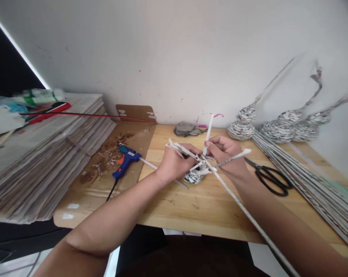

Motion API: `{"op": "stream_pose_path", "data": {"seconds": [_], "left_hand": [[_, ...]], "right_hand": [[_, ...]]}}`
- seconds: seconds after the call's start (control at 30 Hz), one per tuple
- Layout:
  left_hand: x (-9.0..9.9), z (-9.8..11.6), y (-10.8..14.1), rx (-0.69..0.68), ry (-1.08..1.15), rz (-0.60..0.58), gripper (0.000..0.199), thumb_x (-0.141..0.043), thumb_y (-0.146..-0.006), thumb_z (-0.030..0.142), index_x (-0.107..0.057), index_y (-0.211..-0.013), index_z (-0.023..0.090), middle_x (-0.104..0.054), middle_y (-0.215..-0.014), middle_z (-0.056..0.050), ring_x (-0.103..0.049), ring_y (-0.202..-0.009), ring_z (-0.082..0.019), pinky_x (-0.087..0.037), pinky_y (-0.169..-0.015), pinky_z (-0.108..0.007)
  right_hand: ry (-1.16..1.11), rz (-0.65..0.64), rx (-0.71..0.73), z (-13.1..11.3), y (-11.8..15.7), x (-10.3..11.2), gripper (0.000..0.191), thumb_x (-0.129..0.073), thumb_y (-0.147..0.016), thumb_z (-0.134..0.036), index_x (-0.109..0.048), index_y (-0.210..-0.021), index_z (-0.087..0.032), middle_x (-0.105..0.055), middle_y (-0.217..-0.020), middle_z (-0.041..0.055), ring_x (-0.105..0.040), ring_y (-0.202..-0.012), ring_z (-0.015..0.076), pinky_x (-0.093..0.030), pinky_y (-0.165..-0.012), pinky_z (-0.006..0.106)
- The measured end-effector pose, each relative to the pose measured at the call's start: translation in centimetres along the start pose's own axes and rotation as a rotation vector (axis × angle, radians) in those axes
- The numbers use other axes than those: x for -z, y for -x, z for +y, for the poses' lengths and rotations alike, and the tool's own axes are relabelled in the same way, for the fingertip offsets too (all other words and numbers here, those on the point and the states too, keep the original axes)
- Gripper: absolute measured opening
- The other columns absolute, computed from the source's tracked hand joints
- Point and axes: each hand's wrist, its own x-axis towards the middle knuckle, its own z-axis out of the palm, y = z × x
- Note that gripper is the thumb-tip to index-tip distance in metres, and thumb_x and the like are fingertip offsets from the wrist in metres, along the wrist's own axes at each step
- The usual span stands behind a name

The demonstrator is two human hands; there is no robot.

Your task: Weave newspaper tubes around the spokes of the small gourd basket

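Between my hands stands a small woven newspaper piece (193, 177), round at its base, with several rolled paper strands fanning out from its top. My left hand (176, 159) is closed around its upper left side, and the fingertips are partly hidden by the strands. My right hand (224, 150) pinches an upright rolled paper tube (209, 130) between thumb and fingers at the weave. One long paper tube (249, 217) runs from the piece toward the lower right, over my right forearm. Scissors (273, 179) with black handles lie right of my right hand.
A blue glue gun (126, 163) rests on stained cardboard (90, 188) at left, beside a tall newspaper stack (84, 130). A grey cloth (188, 129) lies near the wall. Gourd-shaped woven pieces (241, 129) stand at back right, near a bundle of paper tubes (309, 192).
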Motion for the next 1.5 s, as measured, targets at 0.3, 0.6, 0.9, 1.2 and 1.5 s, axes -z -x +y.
{"op": "stream_pose_path", "data": {"seconds": [0.3, 0.6, 0.9, 1.2, 1.5], "left_hand": [[0.1, -0.2, 0.0, 0.02, 0.0, -0.052, 0.01, -0.067, -0.079, 0.025, -0.071, -0.08, 0.016, -0.076, -0.08, -0.006, -0.07, -0.071, -0.018, -0.054, -0.065, -0.026], [-0.1, -0.1, 0.2, 0.038, 0.039, -0.094, 0.016, -0.076, -0.072, 0.028, -0.071, -0.075, 0.013, -0.075, -0.078, -0.008, -0.068, -0.069, -0.017, -0.053, -0.064, -0.025], [0.4, -0.3, -0.7, 0.081, 0.025, -0.117, 0.017, -0.08, -0.066, 0.021, -0.067, -0.074, 0.014, -0.07, -0.071, -0.002, -0.065, -0.065, -0.014, -0.052, -0.062, -0.023], [0.0, 0.4, 0.0, 0.042, 0.078, -0.151, 0.003, -0.071, -0.073, 0.014, -0.07, -0.076, 0.015, -0.075, -0.08, -0.003, -0.07, -0.075, -0.016, -0.055, -0.072, -0.024], [-0.2, -0.1, 0.0, 0.016, 0.058, -0.137, 0.006, -0.069, -0.077, 0.017, -0.07, -0.082, 0.015, -0.075, -0.084, -0.005, -0.071, -0.079, -0.017, -0.056, -0.075, -0.026]], "right_hand": [[-0.01, 0.033, -0.076, 0.9, -0.3, -0.4, 0.025, -0.072, -0.076, -0.044, -0.063, -0.072, -0.02, -0.064, -0.058, -0.0006, -0.056, -0.049, 0.0136, -0.044, -0.047, 0.025], [0.031, -0.02, -0.089, 0.5, 0.3, -0.3, 0.027, -0.071, -0.078, -0.045, -0.065, -0.078, -0.019, -0.064, -0.059, -0.0004, -0.057, -0.05, 0.0137, -0.042, -0.047, 0.024], [0.122, -0.015, 0.144, 0.3, 1.2, -0.7, 0.017, -0.065, -0.085, -0.035, -0.064, -0.08, -0.019, -0.06, -0.06, -0.0021, -0.053, -0.051, 0.0109, -0.039, -0.047, 0.022], [0.08, -0.053, 0.048, -0.1, 0.8, -0.5, 0.021, -0.066, -0.084, -0.038, -0.065, -0.079, -0.017, -0.063, -0.064, 0.0, -0.054, -0.055, 0.0118, -0.041, -0.051, 0.024], [-0.02, -0.076, -0.095, -0.8, 0.6, -0.3, 0.025, -0.07, -0.078, -0.042, -0.063, -0.076, -0.017, -0.061, -0.058, -0.0019, -0.052, -0.05, 0.0106, -0.039, -0.047, 0.023]]}}
